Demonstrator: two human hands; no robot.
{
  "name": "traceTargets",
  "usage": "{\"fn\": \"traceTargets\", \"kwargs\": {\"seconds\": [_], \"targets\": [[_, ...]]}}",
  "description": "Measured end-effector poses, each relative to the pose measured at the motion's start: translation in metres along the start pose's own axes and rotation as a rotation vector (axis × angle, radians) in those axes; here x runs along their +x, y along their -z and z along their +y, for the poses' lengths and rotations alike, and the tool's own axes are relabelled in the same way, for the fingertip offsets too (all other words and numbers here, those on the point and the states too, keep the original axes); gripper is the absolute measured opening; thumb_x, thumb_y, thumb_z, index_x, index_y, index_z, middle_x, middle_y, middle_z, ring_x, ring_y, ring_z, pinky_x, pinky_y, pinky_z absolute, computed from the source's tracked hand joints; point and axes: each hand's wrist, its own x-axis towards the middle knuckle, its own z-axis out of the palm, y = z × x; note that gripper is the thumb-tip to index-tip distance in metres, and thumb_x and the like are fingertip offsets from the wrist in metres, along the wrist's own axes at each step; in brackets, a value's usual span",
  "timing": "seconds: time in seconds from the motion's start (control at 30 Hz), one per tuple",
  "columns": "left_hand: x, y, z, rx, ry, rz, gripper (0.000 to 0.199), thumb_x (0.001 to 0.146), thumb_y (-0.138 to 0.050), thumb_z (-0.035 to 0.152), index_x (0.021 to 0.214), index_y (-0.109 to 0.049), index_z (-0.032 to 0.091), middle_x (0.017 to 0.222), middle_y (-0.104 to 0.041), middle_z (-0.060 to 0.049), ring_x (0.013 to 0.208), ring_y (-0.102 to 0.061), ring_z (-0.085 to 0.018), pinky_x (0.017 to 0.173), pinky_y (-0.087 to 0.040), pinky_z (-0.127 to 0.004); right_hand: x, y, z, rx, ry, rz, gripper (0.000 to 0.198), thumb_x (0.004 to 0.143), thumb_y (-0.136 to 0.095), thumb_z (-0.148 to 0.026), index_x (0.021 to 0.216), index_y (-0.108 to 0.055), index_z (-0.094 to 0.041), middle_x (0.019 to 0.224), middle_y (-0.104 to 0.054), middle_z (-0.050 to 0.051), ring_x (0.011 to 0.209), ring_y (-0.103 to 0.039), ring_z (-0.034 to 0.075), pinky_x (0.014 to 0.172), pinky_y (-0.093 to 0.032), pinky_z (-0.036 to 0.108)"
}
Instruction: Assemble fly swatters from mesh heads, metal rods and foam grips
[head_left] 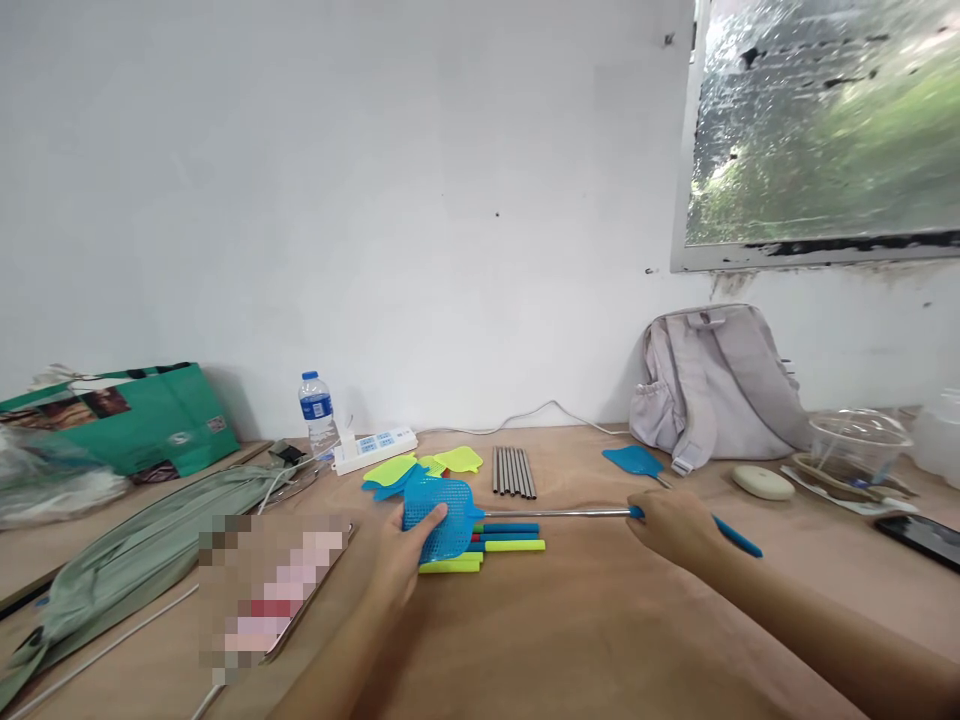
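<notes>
A fly swatter with a blue mesh head [450,510], a thin metal rod and a blue handle is held level across the table. My left hand [409,550] grips the head, its thumb on the mesh. My right hand [671,525] is closed around the near part of the handle, whose end sticks out to the right. Beneath the rod lie several blue and yellow handle tubes [514,546], partly hidden by the head. Behind the head rest loose yellow swatter heads [459,459] and blue ones. Several metal rods [513,472] lie side by side beyond.
Another blue swatter [634,460] lies near the grey backpack [720,385]. At the right are an oval beige object [763,482], a plastic bowl [859,445] and a phone [919,540]. A power strip [375,450], water bottle [318,415], green bag [142,420] and pixelated tablet-like object [277,590] are leftward.
</notes>
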Motion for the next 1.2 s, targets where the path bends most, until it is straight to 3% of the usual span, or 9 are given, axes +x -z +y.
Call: {"fn": "traceTargets", "kwargs": {"seconds": [0.2, 0.4, 0.77, 1.0, 1.2], "targets": [[-0.003, -0.003, 0.000, 0.003, -0.024, -0.023, 0.042, 0.050, -0.078, 0.026, 0.086, -0.061, 0.014, 0.081, -0.069, -0.008, 0.068, -0.065, -0.020, 0.066, -0.054, -0.034, 0.001, -0.004, -0.014, -0.001, 0.035, 0.030, 0.019, 0.073, -0.042, -0.022, 0.060, -0.055, -0.019, 0.067, -0.064, 0.004, 0.064, -0.058, 0.020, 0.049, -0.018, 0.027], [-0.003, -0.005, 0.000, -0.057, -0.041, -0.015, 0.040, 0.052, -0.077, 0.025, 0.087, -0.061, 0.015, 0.080, -0.069, -0.006, 0.067, -0.065, -0.020, 0.065, -0.054, -0.034, -0.002, -0.006, -0.016, 0.011, -0.019, 0.046, 0.021, 0.073, -0.041, -0.018, 0.059, -0.056, -0.020, 0.064, -0.063, 0.004, 0.062, -0.058, 0.018, 0.048, -0.018, 0.027], [-0.004, -0.005, -0.007, -0.018, -0.067, 0.029, 0.041, 0.051, -0.077, 0.026, 0.086, -0.061, 0.013, 0.081, -0.069, -0.007, 0.067, -0.065, -0.019, 0.066, -0.054, -0.032, 0.005, 0.024, -0.017, -0.099, -0.057, 0.014, 0.022, 0.072, -0.041, -0.017, 0.062, -0.060, -0.020, 0.066, -0.064, 0.006, 0.064, -0.058, 0.021, 0.048, -0.022, 0.025], [-0.006, -0.010, -0.004, 0.067, -0.094, -0.056, 0.042, 0.052, -0.077, 0.031, 0.086, -0.060, 0.014, 0.079, -0.069, -0.006, 0.067, -0.065, -0.019, 0.063, -0.054, -0.031, 0.001, 0.013, -0.039, 0.069, 0.045, -0.049, 0.020, 0.069, -0.043, -0.013, 0.059, -0.059, -0.019, 0.063, -0.063, 0.005, 0.061, -0.056, 0.018, 0.047, -0.020, 0.025], [-0.006, -0.005, 0.002, 0.166, -0.136, -0.036, 0.041, 0.052, -0.075, 0.034, 0.085, -0.060, 0.014, 0.079, -0.069, -0.005, 0.068, -0.064, -0.019, 0.063, -0.054, -0.030, 0.002, 0.000, -0.062, 0.163, 0.009, -0.153, 0.016, 0.071, -0.046, -0.015, 0.064, -0.060, -0.017, 0.068, -0.063, 0.006, 0.062, -0.056, 0.016, 0.050, -0.024, 0.023]]}}
